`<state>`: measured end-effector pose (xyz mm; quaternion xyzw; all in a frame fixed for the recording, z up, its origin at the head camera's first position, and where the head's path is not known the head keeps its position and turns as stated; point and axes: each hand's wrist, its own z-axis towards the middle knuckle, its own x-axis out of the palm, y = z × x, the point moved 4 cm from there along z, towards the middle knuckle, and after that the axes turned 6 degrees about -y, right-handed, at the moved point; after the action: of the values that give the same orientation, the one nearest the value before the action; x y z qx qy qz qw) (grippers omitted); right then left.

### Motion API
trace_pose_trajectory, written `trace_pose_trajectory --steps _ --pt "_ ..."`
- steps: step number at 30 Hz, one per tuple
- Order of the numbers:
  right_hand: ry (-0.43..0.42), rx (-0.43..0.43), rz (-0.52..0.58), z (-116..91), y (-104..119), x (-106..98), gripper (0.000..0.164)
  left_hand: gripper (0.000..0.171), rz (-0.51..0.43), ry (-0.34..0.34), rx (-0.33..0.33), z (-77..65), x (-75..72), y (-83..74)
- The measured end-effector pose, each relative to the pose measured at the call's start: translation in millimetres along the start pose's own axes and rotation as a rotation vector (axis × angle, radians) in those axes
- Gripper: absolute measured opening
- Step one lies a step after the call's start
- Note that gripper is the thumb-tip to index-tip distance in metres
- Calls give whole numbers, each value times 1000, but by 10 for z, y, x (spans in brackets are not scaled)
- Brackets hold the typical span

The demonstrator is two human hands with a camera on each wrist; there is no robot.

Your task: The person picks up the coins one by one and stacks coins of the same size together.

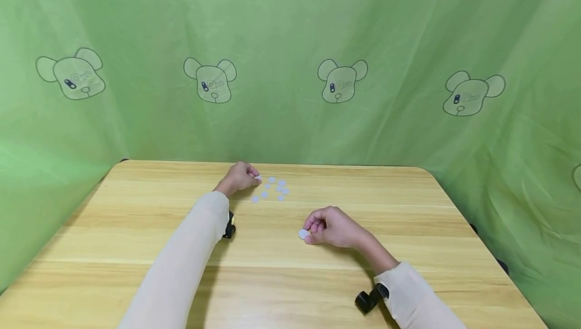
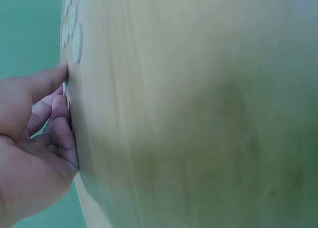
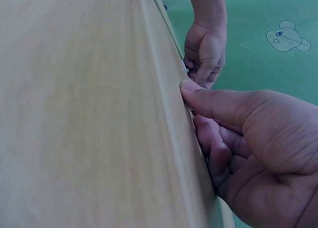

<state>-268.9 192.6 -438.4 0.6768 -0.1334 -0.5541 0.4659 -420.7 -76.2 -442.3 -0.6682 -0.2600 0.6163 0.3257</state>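
Observation:
Toward the far side of the table, my left hand (image 1: 239,176) pinches a small flat white disc (image 1: 258,178) between thumb and fingertips, close to the tabletop. My right hand (image 1: 335,228) is nearer to me, right of the middle, and grips another white disc (image 1: 303,234) by its edge with thumb and curled forefinger. In the right wrist view my thumb (image 3: 218,101) hides most of that disc. Just right of my left hand, several more white discs (image 1: 265,195) lie scattered, a few overlapping. Some of these discs (image 2: 77,43) also show in the left wrist view.
The discs lie on a light wood-grain table (image 1: 272,288) with rounded far corners. Behind it and along its sides hangs a green curtain (image 1: 281,117) printed with bear heads. Black wrist cameras (image 1: 372,298) are worn at my pale sleeves (image 1: 181,263).

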Motion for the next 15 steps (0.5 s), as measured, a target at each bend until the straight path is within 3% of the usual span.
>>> trace_pose_trajectory --steps 7,15 --pt "-3 3 -8 1 21 -5 19 22 -4 13 19 12 13 -19" --pt "2 3 -8 2 15 2 19 24 -29 -24 59 -6 27 -12"
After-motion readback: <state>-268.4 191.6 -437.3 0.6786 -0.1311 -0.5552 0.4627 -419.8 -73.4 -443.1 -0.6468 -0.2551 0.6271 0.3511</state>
